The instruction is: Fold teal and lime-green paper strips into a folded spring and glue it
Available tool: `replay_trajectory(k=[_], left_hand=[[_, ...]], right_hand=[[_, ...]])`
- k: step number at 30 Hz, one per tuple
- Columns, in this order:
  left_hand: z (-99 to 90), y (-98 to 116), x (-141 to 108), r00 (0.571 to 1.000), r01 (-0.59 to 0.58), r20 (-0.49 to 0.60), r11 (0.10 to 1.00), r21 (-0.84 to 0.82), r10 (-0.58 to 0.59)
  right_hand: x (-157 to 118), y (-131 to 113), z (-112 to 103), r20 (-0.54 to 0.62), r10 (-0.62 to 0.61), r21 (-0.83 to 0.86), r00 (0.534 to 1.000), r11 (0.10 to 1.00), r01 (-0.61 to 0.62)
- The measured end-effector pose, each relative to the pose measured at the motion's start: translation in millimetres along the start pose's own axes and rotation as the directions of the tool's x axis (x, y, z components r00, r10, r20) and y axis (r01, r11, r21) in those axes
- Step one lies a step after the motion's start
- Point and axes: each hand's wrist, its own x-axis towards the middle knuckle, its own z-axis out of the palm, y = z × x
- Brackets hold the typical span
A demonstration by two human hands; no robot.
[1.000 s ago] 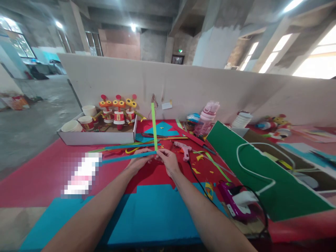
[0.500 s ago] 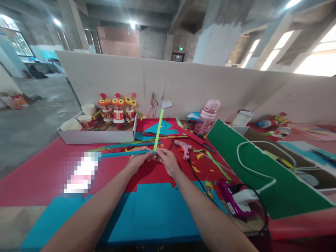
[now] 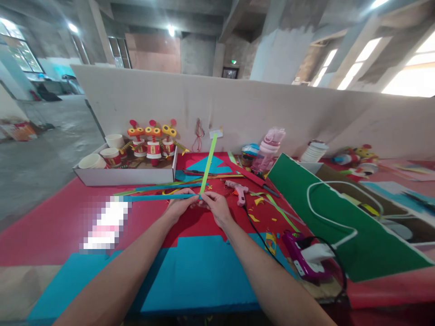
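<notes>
A blue paper strip [image 3: 159, 198] stretches out to the left from my left hand [image 3: 181, 206], whose fingers are closed on it. At its right end it meets a light green paper strip [image 3: 208, 166], which points up and away at an angle. My right hand [image 3: 216, 208] pinches this joint between thumb and fingers, right beside the left fingertips. Exactly how the two strips overlap is hidden by my fingers. Below my forearms lie blue paper sheets [image 3: 200, 271] on the red tabletop. A pink glue gun [image 3: 240, 192] rests just right of my right hand.
A white box [image 3: 129, 177] with paper cups and several cup figures stands at the back left. On the right are a purple power strip [image 3: 304, 260], a green board [image 3: 326, 226] and a pink bottle [image 3: 270, 149]. Yellow scraps and a cable lie near the glue gun.
The green strip's far end has swung slightly to the right and up. Both hands stay almost in the same place, still gripping the strips.
</notes>
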Motion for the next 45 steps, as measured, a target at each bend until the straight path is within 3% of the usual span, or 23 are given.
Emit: replay_trajectory(k=[12, 20, 25, 33, 40, 45], left_hand=[[2.0, 0.4, -0.6, 1.000, 0.009, 0.030, 0.999, -0.033, -0.008], [0.2, -3.4, 2.5, 0.998, -0.032, -0.056, 0.996, 0.087, 0.037], [1.3, -3.3, 3.4, 0.998, -0.013, -0.065, 1.000, 0.027, 0.015], [-4.8, -13.2, 8.2, 0.996, -0.021, -0.072, 0.957, 0.288, 0.043], [1.0, -5.3, 3.9, 0.999, -0.033, -0.037, 0.991, 0.131, 0.038], [-1.3, -5.7, 4.9, 0.998, -0.050, -0.025, 0.983, 0.176, 0.055]], right_hand=[[1.0, -2.4, -2.0, 0.007, -0.045, -0.060, 0.999, 0.997, 0.045], [1.8, -1.6, -2.2, -0.036, 0.016, -0.059, 0.999, 0.998, -0.018], [0.4, -3.3, -1.4, -0.017, -0.016, -0.100, 1.000, 0.995, 0.014], [-0.9, -3.0, -1.3, 0.010, -0.021, -0.147, 1.000, 0.989, 0.023], [-0.8, -5.7, -2.6, -0.003, -0.122, -0.248, 0.993, 0.962, 0.117], [-1.9, -5.2, -2.0, 0.033, -0.070, -0.228, 0.997, 0.971, 0.075]])
